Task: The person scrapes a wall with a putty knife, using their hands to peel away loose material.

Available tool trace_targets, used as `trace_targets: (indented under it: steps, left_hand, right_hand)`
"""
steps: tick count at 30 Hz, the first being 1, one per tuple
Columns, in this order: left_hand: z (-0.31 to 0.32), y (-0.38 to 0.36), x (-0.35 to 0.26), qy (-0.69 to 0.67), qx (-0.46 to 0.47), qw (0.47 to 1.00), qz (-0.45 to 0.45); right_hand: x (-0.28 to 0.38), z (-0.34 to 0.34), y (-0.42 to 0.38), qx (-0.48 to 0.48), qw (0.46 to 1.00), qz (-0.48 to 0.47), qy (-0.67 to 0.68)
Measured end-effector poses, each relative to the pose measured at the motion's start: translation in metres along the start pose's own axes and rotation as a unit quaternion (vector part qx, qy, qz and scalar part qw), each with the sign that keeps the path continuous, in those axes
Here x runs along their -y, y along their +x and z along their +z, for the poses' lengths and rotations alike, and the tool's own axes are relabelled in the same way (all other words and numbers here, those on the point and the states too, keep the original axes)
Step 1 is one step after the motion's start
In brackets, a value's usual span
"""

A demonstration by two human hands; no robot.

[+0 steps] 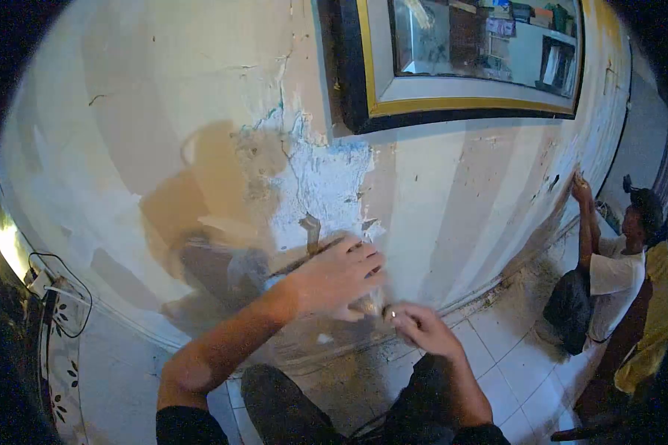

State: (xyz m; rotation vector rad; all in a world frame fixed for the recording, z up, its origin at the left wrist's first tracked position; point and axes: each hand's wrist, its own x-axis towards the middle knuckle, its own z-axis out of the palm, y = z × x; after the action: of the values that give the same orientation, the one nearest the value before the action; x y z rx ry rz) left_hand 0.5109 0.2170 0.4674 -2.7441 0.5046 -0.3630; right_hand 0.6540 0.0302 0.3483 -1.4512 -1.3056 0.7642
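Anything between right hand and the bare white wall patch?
Yes: in this view the left hand lies across the direct line from the right hand up to the bare white wall patch; depth is unclear.

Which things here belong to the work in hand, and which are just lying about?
In the work:
Peeling wall patch
Left hand and right hand, close together
Blurred item between them, too unclear to name

Just about:
Black-and-gold frame, on the wall
Black cable, far left
Yellow cloth, far right
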Motion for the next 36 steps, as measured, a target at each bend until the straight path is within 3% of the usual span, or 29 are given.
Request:
trace_targets:
  steps: [2,4,5,7,8,10,11,12,14,15,17,18,20,22,24,25,26,27,28,29,30,33,34,35,36]
  left_hand:
    - [0.003,-0.003,0.0,-0.015,0.002,1.0,-0.011]
    - [-0.006,0.0,0.008,0.019,-0.097,0.994,-0.044]
    - [-0.014,0.005,0.013,0.018,-0.097,0.994,-0.047]
    - [-0.03,0.02,0.022,0.131,-0.281,0.926,-0.214]
    - [-0.028,0.026,0.025,0.134,-0.282,0.925,-0.215]
    - [-0.008,0.038,0.03,-0.02,-0.263,0.958,-0.116]
    - [0.022,0.041,0.031,-0.092,-0.195,0.975,-0.045]
    - [0.031,0.043,0.024,-0.089,-0.197,0.975,-0.048]
    - [0.032,0.046,0.008,-0.051,-0.186,0.98,0.053]
    - [0.027,0.044,0.005,-0.046,-0.189,0.979,0.052]
    - [0.015,0.032,-0.004,-0.111,-0.28,0.953,-0.041]
    - [0.021,0.022,-0.012,-0.111,-0.282,0.952,-0.044]
    - [0.048,-0.008,-0.036,-0.207,-0.36,0.885,-0.21]
    - [0.1,-0.043,-0.072,-0.259,-0.417,0.809,-0.322]
    - [0.185,-0.08,-0.104,-0.274,-0.419,0.751,-0.431]
    - [0.196,-0.079,-0.099,-0.278,-0.424,0.744,-0.435]
    - [0.201,-0.078,-0.106,-0.327,-0.326,0.787,-0.409]
    - [0.201,-0.081,-0.114,-0.371,-0.223,0.821,-0.372]
    - [0.195,-0.08,-0.116,-0.363,-0.224,0.823,-0.375]
    - [0.185,-0.076,-0.12,-0.338,-0.238,0.84,-0.352]
    - [0.182,-0.073,-0.125,-0.318,-0.253,0.851,-0.331]
    - [0.188,-0.07,-0.119,-0.264,-0.262,0.889,-0.268]
    - [0.191,-0.069,-0.118,-0.266,-0.266,0.887,-0.266]
    - [0.193,-0.067,-0.118,-0.266,-0.243,0.883,-0.299]
    - [0.194,-0.066,-0.118,-0.265,-0.219,0.879,-0.331]
  right_hand:
    - [-0.046,0.013,-0.023,0.015,0.998,0.047,0.036]
    - [-0.077,0.028,-0.047,0.036,0.987,0.147,0.045]
    - [-0.096,0.041,-0.061,0.039,0.987,0.148,0.044]
    - [-0.128,0.059,-0.078,0.001,0.966,0.254,0.054]
    - [-0.134,0.06,-0.074,0.003,0.966,0.252,0.052]
    - [-0.144,0.064,-0.07,0.033,0.992,0.025,-0.115]
    - [-0.147,0.066,-0.068,0.036,0.992,0.024,-0.115]
    - [-0.149,0.066,-0.065,0.049,0.991,0.038,-0.122]
    - [-0.147,0.063,-0.06,0.065,0.987,0.047,-0.137]
    - [-0.144,0.064,-0.061,0.085,0.984,0.063,-0.146]
    - [-0.145,0.064,-0.063,0.106,0.979,0.08,-0.158]
    - [-0.148,0.065,-0.065,0.079,0.982,0.08,-0.149]
    - [-0.141,0.065,-0.063,0.054,0.986,0.077,-0.139]
    - [-0.118,0.058,-0.061,0.015,0.984,0.132,-0.119]
    - [-0.138,0.061,-0.064,0.039,0.988,0.1,-0.109]
    - [-0.147,0.058,-0.067,0.067,0.99,0.074,-0.103]
    - [-0.147,0.057,-0.078,0.082,0.987,0.091,-0.108]
    - [-0.145,0.06,-0.084,0.074,0.983,0.048,-0.161]
    - [-0.143,0.064,-0.072,0.055,0.976,-0.016,-0.211]
    - [-0.133,0.067,-0.07,-0.014,0.981,0.071,-0.181]
    - [-0.133,0.072,-0.063,-0.013,0.981,0.064,-0.181]
    - [-0.136,0.075,-0.059,-0.159,0.965,0.209,-0.002]
    - [-0.146,0.075,-0.062,-0.161,0.964,0.21,-0.006]
    - [-0.146,0.078,-0.064,-0.035,0.988,0.098,-0.118]
    - [-0.146,0.079,-0.064,0.094,0.97,-0.018,-0.223]
